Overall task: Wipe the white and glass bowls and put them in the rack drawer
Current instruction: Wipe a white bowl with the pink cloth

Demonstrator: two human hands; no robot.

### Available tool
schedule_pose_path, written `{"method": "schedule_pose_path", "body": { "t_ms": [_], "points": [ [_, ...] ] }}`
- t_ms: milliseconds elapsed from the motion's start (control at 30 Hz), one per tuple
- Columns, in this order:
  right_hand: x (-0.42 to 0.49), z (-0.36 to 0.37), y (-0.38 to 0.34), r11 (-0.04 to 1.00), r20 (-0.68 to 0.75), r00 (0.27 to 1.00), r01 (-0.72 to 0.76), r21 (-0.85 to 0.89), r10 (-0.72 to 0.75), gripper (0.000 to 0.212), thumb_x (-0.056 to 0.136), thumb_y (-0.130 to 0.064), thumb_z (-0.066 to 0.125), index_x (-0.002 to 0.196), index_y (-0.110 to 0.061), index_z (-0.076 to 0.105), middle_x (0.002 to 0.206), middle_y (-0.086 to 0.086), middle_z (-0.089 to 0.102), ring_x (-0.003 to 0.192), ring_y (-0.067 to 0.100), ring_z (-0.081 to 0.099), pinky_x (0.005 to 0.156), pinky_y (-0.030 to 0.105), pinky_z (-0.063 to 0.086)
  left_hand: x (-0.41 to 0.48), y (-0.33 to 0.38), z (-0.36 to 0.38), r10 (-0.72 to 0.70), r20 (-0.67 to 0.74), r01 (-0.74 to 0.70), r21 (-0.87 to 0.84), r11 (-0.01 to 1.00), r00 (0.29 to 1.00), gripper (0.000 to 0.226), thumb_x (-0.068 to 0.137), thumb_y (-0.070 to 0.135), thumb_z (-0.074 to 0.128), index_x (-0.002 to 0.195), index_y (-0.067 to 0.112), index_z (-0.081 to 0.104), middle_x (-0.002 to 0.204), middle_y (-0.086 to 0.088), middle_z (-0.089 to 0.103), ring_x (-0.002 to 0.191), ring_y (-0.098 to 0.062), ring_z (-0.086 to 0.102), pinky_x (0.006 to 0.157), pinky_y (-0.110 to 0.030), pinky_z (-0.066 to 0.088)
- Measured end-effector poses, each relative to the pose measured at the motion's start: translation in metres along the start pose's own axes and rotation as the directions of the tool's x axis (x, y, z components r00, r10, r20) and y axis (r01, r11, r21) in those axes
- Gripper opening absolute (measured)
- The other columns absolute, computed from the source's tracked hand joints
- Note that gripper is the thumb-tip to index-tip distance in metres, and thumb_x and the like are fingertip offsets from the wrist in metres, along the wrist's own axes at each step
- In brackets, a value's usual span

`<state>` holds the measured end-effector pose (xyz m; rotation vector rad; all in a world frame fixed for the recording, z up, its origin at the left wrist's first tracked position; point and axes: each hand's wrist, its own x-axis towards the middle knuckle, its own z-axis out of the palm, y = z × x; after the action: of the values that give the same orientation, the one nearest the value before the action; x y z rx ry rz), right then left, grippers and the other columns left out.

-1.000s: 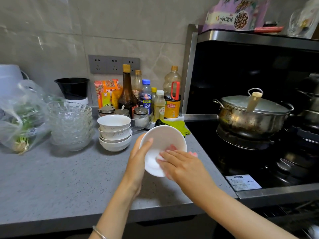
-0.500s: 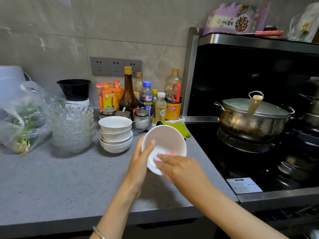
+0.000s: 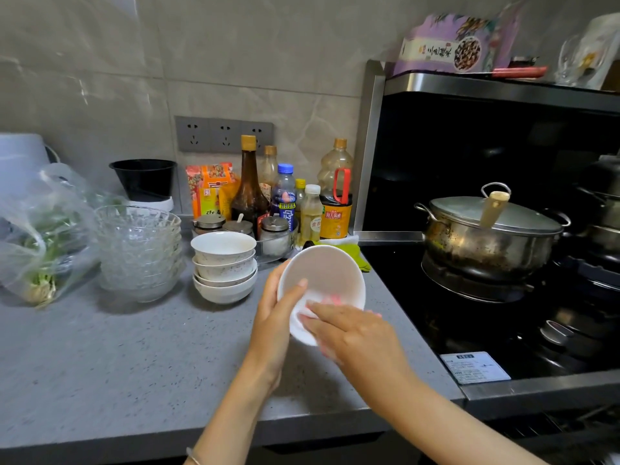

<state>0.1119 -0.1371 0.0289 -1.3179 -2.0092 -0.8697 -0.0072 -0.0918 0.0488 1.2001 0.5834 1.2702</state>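
Observation:
My left hand (image 3: 273, 325) grips a white bowl (image 3: 323, 275) by its left rim, thumb inside, tilted toward me above the grey counter (image 3: 100, 357). My right hand (image 3: 352, 333) presses a white and pink cloth (image 3: 327, 302) against the bowl's lower inside, fingers over the cloth. A stack of white bowls (image 3: 224, 266) stands on the counter to the left. Further left is a stack of glass bowls (image 3: 139, 251). The rack drawer is out of sight.
Bottles and seasoning jars (image 3: 281, 203) line the back wall. A plastic bag of greens (image 3: 40, 236) lies at the far left. A lidded steel pot (image 3: 489, 236) sits on the black stove at the right. A green cloth (image 3: 354, 255) lies behind the held bowl.
My right hand has slid the cloth toward the bowl's lower left inside. The bowl stays in my left hand at about the same spot.

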Motion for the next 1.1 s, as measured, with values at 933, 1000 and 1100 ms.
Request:
{"method": "schedule_pose_path", "body": {
  "t_ms": [933,1000,1100],
  "points": [
    [-0.006,-0.022,0.040,0.852,0.431,0.841,0.460,-0.252,-0.326,0.059,0.057,-0.032,0.082,0.112,-0.012,0.071,0.130,0.004,0.062,0.129,0.022,0.050,0.114,0.044,0.015,0.014,0.019,-0.024,-0.307,0.246,0.201,0.375,0.905,0.920,0.022,0.098,0.018,0.046,0.108,0.020,0.065,0.091,0.001,0.070,0.073,-0.007,0.065,0.056,-0.013,0.046],
    [-0.009,-0.023,0.044,0.799,0.469,0.808,0.524,-0.297,-0.356,0.072,0.055,-0.028,0.081,0.123,-0.011,0.063,0.139,0.003,0.053,0.137,0.020,0.034,0.115,0.044,0.007,0.014,0.023,-0.023,-0.395,0.309,0.227,0.461,0.858,0.865,0.023,0.098,0.022,0.046,0.111,0.023,0.065,0.092,0.002,0.070,0.068,-0.001,0.066,0.055,-0.011,0.046],
    [-0.013,-0.016,0.043,0.828,0.474,0.817,0.490,-0.273,-0.328,0.082,0.055,-0.025,0.077,0.130,-0.009,0.048,0.144,0.003,0.043,0.137,0.019,0.034,0.115,0.041,0.008,0.012,0.022,-0.020,-0.407,0.314,0.223,0.485,0.846,0.858,0.021,0.098,0.024,0.046,0.103,0.029,0.066,0.089,0.004,0.070,0.066,0.001,0.066,0.056,-0.011,0.048]
  ]
}}
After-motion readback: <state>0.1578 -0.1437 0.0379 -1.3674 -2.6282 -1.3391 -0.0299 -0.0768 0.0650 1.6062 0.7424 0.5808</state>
